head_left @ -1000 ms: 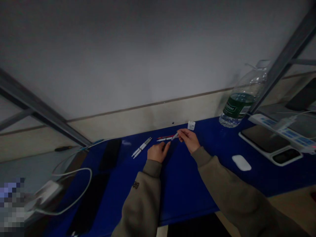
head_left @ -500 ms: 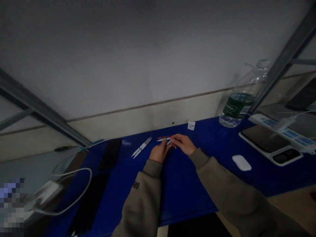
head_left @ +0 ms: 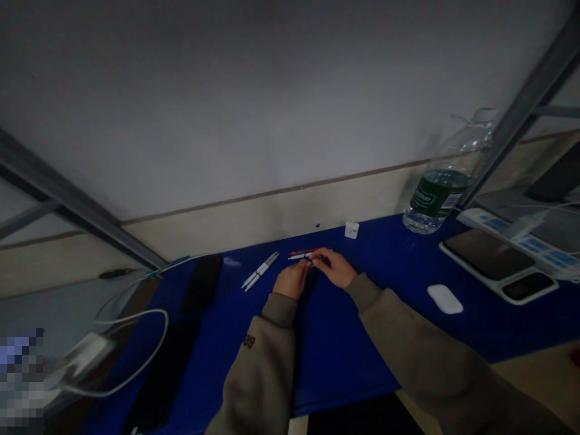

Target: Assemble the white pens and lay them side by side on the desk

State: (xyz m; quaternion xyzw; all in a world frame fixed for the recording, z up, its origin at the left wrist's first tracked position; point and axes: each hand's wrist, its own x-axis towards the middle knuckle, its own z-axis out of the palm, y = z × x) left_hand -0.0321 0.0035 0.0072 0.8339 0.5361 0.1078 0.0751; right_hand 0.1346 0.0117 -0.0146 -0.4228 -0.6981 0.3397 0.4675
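Over the blue desk [head_left: 339, 350], the left hand [head_left: 290, 280] and right hand [head_left: 334, 268] meet, fingers of both pinched on a slim piece [head_left: 311, 261], mostly hidden between their fingertips. Two pens [head_left: 260, 272] lie left of the left hand; a red pen [head_left: 298, 251] and a white pen [head_left: 296, 257] lie just beyond. Farther back sits a charger [head_left: 351, 229].

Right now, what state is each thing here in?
Left hand: curled, contents unclear
Right hand: bent, contents unclear
Pen pair: lying side by side
Red pen: lying, partly hidden
White pen: lying, partly hidden
Bottle: standing
Adapter: unplugged
Scale: display dark
Power strip: plug apparently inserted
Cable: looped
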